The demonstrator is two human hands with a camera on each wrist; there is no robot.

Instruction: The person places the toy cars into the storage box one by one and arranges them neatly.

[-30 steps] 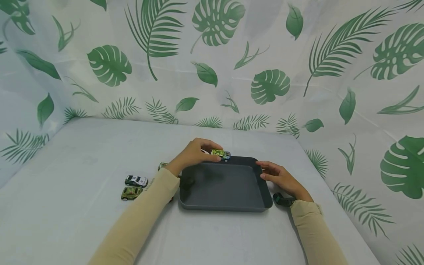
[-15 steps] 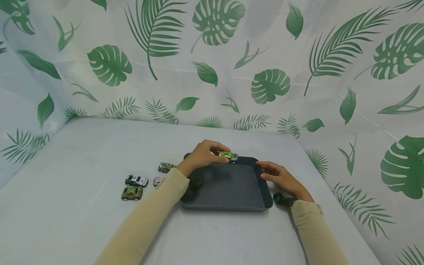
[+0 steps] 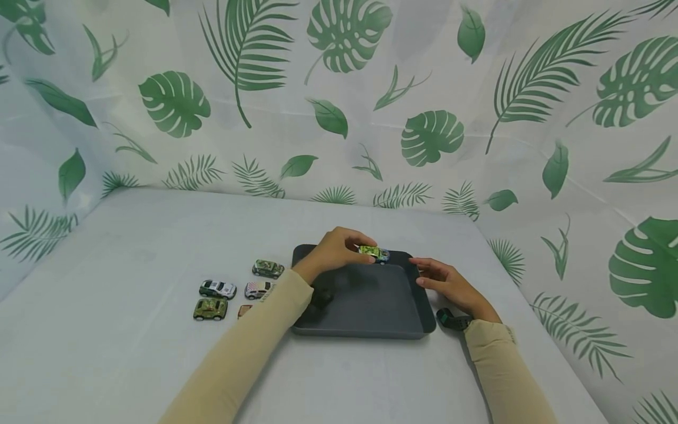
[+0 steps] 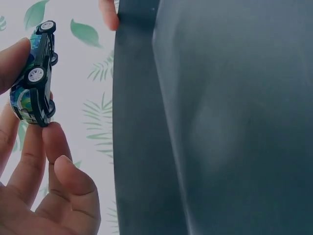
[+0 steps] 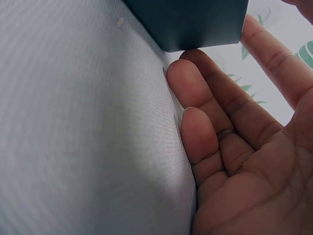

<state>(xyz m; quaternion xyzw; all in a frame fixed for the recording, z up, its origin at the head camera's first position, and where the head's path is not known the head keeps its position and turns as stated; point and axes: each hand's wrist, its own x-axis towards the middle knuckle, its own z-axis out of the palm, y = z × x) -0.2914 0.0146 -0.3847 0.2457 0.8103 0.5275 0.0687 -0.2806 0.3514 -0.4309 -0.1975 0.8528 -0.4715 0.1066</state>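
My left hand [image 3: 335, 252] pinches a green-and-blue toy car [image 3: 376, 254] between thumb and fingers, held over the far side of a dark grey tray [image 3: 371, 309]. In the left wrist view the toy car [image 4: 35, 73] shows its wheels and underside, apart from the tray wall [image 4: 139, 127]. My right hand [image 3: 449, 287] touches the tray's right side near its far corner. Seen from the right wrist, the fingers of this hand [image 5: 244, 142] are loosely bent against the outside of the tray [image 5: 200, 22], low by the tabletop.
Left of the tray stand several toy cars: a camouflage one [image 3: 268, 268], a white-and-black one [image 3: 218, 288], a green one [image 3: 210, 309] and a white one [image 3: 258, 290]. A brownish one [image 3: 244, 310] is partly behind the left sleeve. Leaf-printed cloth [image 3: 328, 118] hangs behind the white table [image 3: 159, 235].
My left hand has moved right along the tray's far side with the toy car. More of the toy cars at left have come into view from behind the sleeve. My right hand stays put.
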